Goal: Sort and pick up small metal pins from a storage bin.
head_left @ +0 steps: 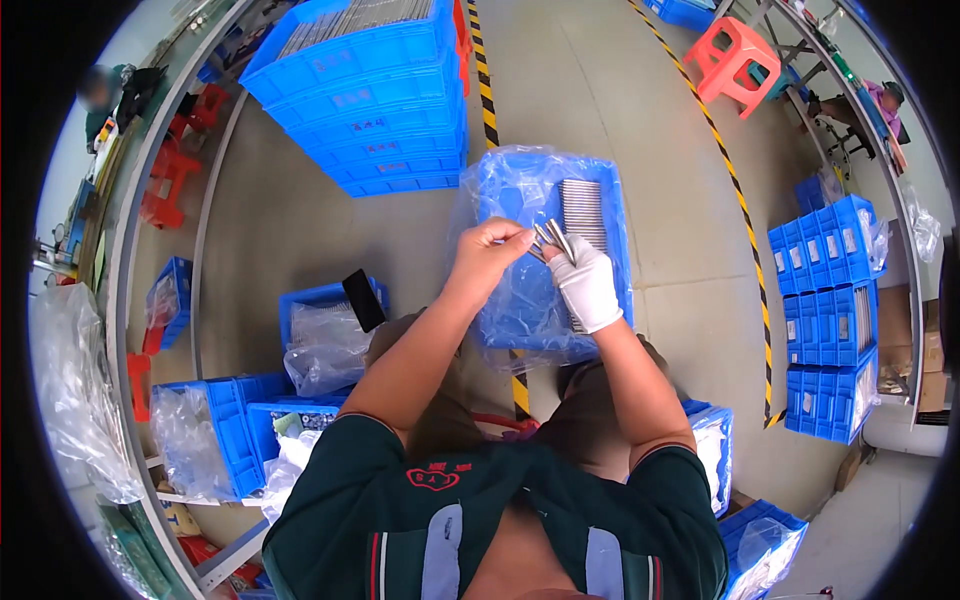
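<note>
Several short, shiny metal rods point(560, 240) stick out of my right hand point(588, 288), which wears a white glove and is closed around them. My bare left hand point(484, 262) meets them from the left, its thumb and forefinger pinched by the rod ends; what lies between those fingertips is too small to make out. Both hands are above a blue plastic crate point(622, 230) lined with a clear plastic bag point(510, 290). Inside it, a row of similar metal rods point(582, 208) lies stacked along the right side, partly hidden by the glove.
Stacked blue crates point(375, 125) with rods on top stand ahead to the left. More crates point(825, 285) are piled at the right. A black phone-like slab point(363, 300) rests by a crate near my left knee. A red stool point(733, 65) stands far right; people sit at both side benches.
</note>
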Action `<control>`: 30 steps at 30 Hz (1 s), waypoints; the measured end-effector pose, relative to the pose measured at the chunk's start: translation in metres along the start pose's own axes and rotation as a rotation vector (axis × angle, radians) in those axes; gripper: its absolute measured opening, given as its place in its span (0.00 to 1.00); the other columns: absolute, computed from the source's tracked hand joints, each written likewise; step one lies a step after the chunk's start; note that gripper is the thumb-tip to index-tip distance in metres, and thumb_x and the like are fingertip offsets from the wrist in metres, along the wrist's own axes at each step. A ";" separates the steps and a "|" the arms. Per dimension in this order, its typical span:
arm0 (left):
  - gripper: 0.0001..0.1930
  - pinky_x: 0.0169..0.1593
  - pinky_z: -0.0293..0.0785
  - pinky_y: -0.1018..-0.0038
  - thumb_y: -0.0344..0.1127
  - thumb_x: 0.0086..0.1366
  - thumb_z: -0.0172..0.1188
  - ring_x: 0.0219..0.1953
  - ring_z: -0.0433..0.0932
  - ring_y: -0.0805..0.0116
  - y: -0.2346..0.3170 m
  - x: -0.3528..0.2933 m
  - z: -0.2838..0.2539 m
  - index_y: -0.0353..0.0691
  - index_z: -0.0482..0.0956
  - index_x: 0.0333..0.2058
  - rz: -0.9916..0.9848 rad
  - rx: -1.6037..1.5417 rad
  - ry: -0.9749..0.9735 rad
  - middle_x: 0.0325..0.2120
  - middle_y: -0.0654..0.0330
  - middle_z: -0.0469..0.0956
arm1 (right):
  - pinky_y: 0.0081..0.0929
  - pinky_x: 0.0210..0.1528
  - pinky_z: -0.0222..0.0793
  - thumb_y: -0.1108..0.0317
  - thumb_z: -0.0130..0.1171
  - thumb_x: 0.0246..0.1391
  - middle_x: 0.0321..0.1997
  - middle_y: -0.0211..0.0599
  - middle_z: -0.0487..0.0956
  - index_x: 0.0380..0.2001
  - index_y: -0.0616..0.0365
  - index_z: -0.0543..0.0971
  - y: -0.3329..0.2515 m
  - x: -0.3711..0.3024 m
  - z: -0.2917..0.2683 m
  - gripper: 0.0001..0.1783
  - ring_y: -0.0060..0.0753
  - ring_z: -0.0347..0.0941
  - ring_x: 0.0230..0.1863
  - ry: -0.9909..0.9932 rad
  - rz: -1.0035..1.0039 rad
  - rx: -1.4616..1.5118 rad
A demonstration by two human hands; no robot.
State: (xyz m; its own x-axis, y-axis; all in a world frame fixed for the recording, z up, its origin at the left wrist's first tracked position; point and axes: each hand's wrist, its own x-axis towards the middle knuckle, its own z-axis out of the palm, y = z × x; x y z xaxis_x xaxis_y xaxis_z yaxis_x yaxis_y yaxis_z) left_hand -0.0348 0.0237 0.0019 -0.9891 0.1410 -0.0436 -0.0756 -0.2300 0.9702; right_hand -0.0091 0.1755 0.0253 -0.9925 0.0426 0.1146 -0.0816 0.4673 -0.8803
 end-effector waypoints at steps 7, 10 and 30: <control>0.09 0.30 0.61 0.83 0.36 0.53 0.60 0.24 0.65 0.82 0.013 0.004 -0.005 0.35 0.77 0.27 -0.143 -0.157 -0.076 0.21 0.68 0.73 | 0.16 0.17 0.54 0.67 0.53 0.50 0.13 0.23 0.65 0.25 0.60 0.73 -0.005 0.000 -0.007 0.08 0.13 0.57 0.15 -0.257 0.266 0.345; 0.09 0.31 0.60 0.83 0.36 0.53 0.60 0.24 0.65 0.82 0.013 0.006 -0.010 0.36 0.77 0.27 -0.151 -0.117 -0.110 0.21 0.67 0.74 | 0.15 0.17 0.54 0.67 0.52 0.51 0.14 0.23 0.66 0.25 0.61 0.73 -0.005 0.000 -0.007 0.08 0.13 0.57 0.15 -0.295 0.274 0.392; 0.07 0.37 0.63 0.81 0.33 0.55 0.57 0.31 0.68 0.79 0.018 0.005 -0.013 0.34 0.76 0.29 -0.139 0.023 -0.203 0.27 0.66 0.74 | 0.18 0.16 0.52 0.59 0.52 0.52 0.13 0.26 0.65 0.22 0.61 0.72 0.003 0.000 -0.005 0.15 0.16 0.57 0.14 -0.416 0.346 0.440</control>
State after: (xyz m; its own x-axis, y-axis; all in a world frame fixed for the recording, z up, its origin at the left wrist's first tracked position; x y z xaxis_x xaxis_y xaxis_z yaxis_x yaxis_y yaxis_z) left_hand -0.0424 0.0075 0.0159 -0.9236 0.3604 -0.1306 -0.2037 -0.1729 0.9636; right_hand -0.0086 0.1810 0.0247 -0.9134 -0.2586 -0.3144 0.3033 0.0827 -0.9493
